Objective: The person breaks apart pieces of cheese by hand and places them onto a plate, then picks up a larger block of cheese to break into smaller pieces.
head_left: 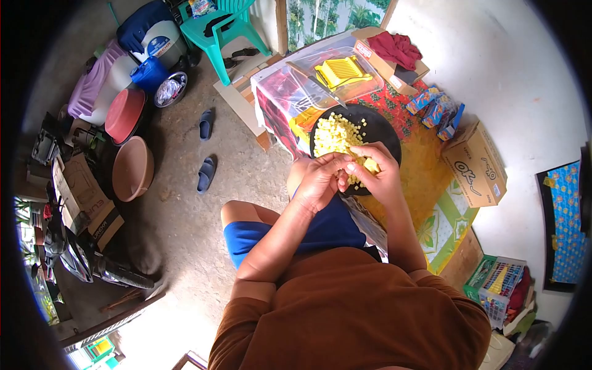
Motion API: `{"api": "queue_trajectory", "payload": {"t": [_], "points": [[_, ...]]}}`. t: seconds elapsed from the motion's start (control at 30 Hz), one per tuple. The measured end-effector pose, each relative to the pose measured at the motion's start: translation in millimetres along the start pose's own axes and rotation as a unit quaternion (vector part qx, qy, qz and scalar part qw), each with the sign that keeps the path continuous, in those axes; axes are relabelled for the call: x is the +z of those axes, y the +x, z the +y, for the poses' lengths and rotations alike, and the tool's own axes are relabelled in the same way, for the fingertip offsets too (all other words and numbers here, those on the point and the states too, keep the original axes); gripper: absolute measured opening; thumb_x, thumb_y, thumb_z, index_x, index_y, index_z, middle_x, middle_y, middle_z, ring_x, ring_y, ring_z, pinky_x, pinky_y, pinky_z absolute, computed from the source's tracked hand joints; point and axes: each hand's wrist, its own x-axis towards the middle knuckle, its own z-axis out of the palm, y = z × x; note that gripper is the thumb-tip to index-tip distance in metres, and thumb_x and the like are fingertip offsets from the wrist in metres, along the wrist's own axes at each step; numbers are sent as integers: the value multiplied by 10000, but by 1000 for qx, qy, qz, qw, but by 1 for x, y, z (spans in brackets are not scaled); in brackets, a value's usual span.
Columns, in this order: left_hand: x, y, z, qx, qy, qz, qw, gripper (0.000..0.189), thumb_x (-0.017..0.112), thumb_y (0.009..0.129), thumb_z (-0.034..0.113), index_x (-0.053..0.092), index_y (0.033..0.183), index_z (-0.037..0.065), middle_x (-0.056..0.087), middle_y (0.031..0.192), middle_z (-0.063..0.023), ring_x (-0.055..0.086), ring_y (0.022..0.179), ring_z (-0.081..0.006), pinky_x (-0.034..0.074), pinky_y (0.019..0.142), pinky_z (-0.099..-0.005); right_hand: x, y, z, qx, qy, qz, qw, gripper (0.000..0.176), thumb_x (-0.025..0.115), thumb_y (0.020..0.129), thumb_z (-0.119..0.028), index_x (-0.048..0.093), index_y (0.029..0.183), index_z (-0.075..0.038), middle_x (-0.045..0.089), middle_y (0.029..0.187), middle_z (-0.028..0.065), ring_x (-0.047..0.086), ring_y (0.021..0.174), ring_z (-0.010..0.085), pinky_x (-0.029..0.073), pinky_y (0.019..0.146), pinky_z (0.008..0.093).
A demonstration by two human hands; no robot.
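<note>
Yellow cubes (336, 134) lie beyond left hand (320, 183), curled, and right hand (380, 174), half-curled; cannot tell what either grips

A home, with green chair (200, 31), basins (131, 172), slippers (206, 175) and, seemingly, a motorbike (78, 258)

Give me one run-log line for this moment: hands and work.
left hand + right hand: close together above black tray | tray: diced yellow pieces, mostly left side | item at fingertips: unclear
</note>
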Motion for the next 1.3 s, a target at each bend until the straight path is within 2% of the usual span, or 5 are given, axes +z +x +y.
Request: {"api": "queue_trajectory", "payload": {"t": [0.13,0.33,0.7,1.0,1.3], "points": [[2,-1,3,-20,22,-15,999,174,627,904,205,623,948,37,599,736,-31,532,562,-114,434,504,-242,-2,-1,9,-15,6,-25,1000,191,708,780,-24,679,969,-22,616,871,81,605,810,187,481,729,296],[-1,4,3,-34,-30,-41,998,439,444,976,410,562,1103,7,617,931,-114,609,796,-199,515,703,-325,-1,-6,19,113,109,32,987,152,683,819,-41,649,961,2,649,872,100,630,787,166,491,731,262],[3,3,3,-38,-138,-31,989,544,351,976,520,430,1261,64,531,1234,-179,539,1129,-275,443,968,-401,8,-11,5,24,-56,-86,994,147,678,785,10,659,928,-19,688,940,100,666,866,162,518,750,280],[-4,1,2,12,5,-43,999,301,557,936,288,577,1098,36,632,1052,-112,596,1015,-200,477,907,-386,4,-11,11,125,176,-14,976,158,643,838,14,638,995,-4,644,898,27,599,828,73,505,709,235],[-6,-1,0,44,9,-57,997,99,582,914,84,602,994,29,643,942,-83,644,849,-184,541,782,-357,-5,-11,15,148,163,-3,975,172,673,823,-2,641,992,-7,639,884,18,577,817,64,467,727,219]]}}
